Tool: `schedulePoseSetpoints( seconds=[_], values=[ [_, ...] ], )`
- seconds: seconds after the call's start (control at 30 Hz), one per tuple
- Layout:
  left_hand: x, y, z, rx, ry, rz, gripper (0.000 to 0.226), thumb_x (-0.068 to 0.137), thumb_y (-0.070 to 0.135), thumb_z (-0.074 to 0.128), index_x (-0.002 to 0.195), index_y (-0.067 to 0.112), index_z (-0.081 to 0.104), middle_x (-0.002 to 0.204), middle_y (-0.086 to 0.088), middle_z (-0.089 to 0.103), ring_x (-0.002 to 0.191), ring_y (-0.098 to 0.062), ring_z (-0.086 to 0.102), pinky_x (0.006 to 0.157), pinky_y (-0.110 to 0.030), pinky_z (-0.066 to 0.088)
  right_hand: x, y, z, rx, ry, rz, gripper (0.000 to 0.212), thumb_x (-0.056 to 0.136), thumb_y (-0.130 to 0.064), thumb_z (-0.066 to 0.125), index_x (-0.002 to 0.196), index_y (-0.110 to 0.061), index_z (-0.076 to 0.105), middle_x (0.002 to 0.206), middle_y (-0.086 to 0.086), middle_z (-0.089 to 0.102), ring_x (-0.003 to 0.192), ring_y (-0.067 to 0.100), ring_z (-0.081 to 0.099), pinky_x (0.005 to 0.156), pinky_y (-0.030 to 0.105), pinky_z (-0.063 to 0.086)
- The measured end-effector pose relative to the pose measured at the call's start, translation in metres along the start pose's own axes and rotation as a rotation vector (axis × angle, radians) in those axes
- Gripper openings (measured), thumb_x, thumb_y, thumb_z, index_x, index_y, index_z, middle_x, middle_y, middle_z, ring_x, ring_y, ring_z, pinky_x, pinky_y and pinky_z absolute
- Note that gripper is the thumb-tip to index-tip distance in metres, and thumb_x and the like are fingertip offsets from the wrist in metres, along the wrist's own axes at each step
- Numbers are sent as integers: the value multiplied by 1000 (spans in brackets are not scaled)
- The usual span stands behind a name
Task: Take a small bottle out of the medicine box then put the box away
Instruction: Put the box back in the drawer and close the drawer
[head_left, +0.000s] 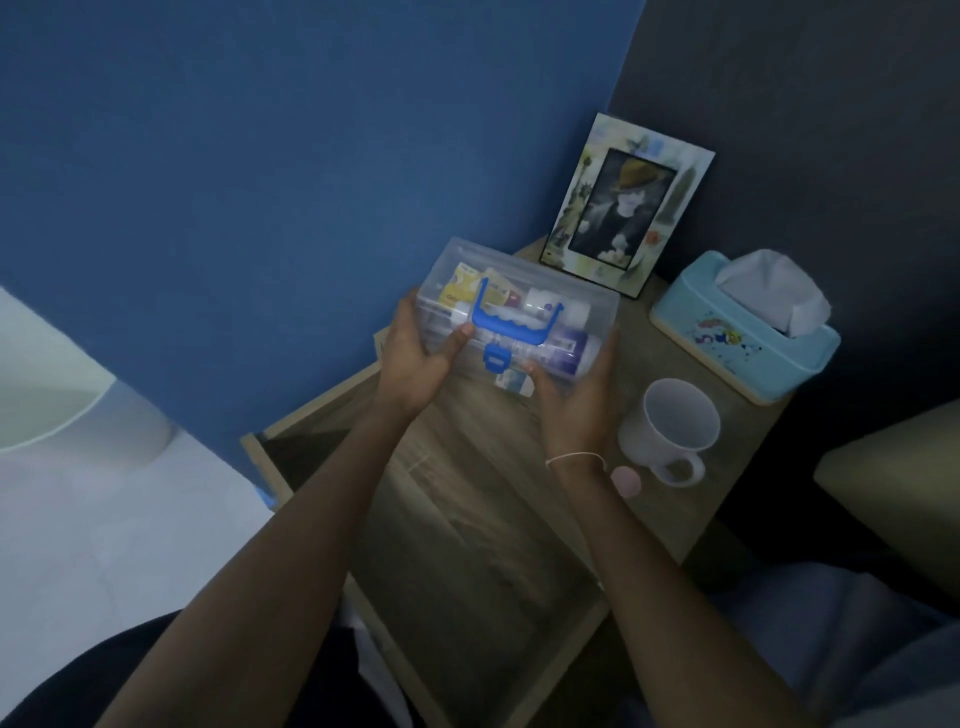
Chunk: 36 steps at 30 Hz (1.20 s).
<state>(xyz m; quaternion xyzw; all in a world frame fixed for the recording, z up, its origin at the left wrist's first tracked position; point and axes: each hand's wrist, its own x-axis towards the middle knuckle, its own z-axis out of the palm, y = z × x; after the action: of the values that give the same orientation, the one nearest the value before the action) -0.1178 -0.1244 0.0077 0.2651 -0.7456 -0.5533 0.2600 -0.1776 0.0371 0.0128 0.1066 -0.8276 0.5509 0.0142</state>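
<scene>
Here, in the head view, both hands grasp the clear medicine box from opposite ends: the left hand wraps its near-left corner with the thumb pressed on the lid, and the right hand cups the near-right end, fingers spread up along the side wall. The box is closed, its blue handle folded flat on the lid between the two thumbs and its blue latch just beyond the right thumb. Packets and tubes show through the plastic (which of them is the small bottle cannot be told). Below the hands and forearms lies an open wooden drawer. Just to the right of the right wrist, a white mug stands on the nightstand top, with a small pink round thing beside the wrist. Farther right of that hand sits a light-blue tissue box, and beyond the fingertips a picture frame leans against the dark wall.
</scene>
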Motion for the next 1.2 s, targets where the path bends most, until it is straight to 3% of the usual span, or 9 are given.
schedulePoseSetpoints(
  seconds=[0.1, 0.2, 0.27, 0.4, 0.53, 0.73, 0.87, 1.1, 1.2],
  values=[
    [-14, 9, -20, -6, 38, -4, 63, 80, 42, 71, 132, 24, 42, 126, 9, 57, 112, -4, 56, 91, -15, 44, -19, -13, -4, 1, -31, -55, 87, 84, -27, 71, 150, -33, 15, 143, -2, 50, 127, 9, 51, 101, 38, 49],
    [-33, 18, -44, 3, 54, -19, 60, 80, 45, 70, 130, 30, 41, 116, 19, 58, 98, 13, 57, 76, -1, 41, -46, -23, -12, 23, -74, -95, 84, 90, -28, 63, 141, -58, 3, 139, -10, 51, 109, -15, 52, 86, 5, 45],
    [-49, 20, -59, 10, 56, -40, 59, 79, 49, 68, 129, 31, 41, 111, 24, 57, 92, 20, 56, 70, 1, 43, -64, -23, -16, 52, -91, -64, 88, 90, -29, 62, 141, -56, -4, 139, -7, 53, 110, -13, 52, 79, -3, 40],
    [-89, 15, -84, 44, 79, -92, 56, 80, 52, 65, 124, 28, 41, 104, 25, 55, 84, 24, 55, 63, 1, 43, -103, -19, -24, 18, -134, -33, 85, 87, -34, 66, 152, -28, 12, 133, 0, 60, 114, 4, 58, 87, 15, 51],
    [-127, 3, -104, 52, 90, -164, 58, 78, 54, 67, 121, 26, 42, 111, 16, 57, 92, 9, 57, 65, -4, 45, -142, -14, -34, 19, -218, -45, 70, 86, -34, 65, 147, -29, 32, 130, -6, 62, 114, 3, 60, 89, 27, 56],
    [-151, -4, -126, 133, 76, -189, 51, 77, 62, 60, 111, 29, 41, 102, 18, 55, 80, 9, 57, 55, -6, 44, -193, -7, -42, -48, -248, -86, 60, 88, -42, 60, 141, -22, 42, 125, -6, 65, 112, -3, 60, 90, 22, 54],
    [-148, -14, -133, 200, -12, -199, 48, 83, 55, 60, 116, 26, 40, 114, 8, 53, 89, -6, 55, 62, -10, 38, -211, 2, -42, -51, -299, -43, 54, 90, -39, 57, 139, -22, 45, 122, -8, 65, 109, -4, 61, 90, 29, 56],
    [-127, -23, -124, 253, -185, -220, 47, 84, 46, 63, 117, 23, 38, 112, 6, 51, 89, -3, 52, 63, -11, 37, -223, 16, -36, -126, -284, 45, 42, 88, -35, 61, 127, -22, 54, 118, -7, 67, 105, -3, 61, 91, 28, 54],
    [-122, -37, -123, 227, -257, -259, 53, 84, 46, 64, 125, 23, 39, 120, 5, 51, 104, -10, 55, 70, -12, 41, -224, 23, -31, -133, -297, 99, 43, 88, -33, 62, 128, -20, 54, 117, -8, 66, 105, -2, 61, 91, 31, 55]
  ],
)
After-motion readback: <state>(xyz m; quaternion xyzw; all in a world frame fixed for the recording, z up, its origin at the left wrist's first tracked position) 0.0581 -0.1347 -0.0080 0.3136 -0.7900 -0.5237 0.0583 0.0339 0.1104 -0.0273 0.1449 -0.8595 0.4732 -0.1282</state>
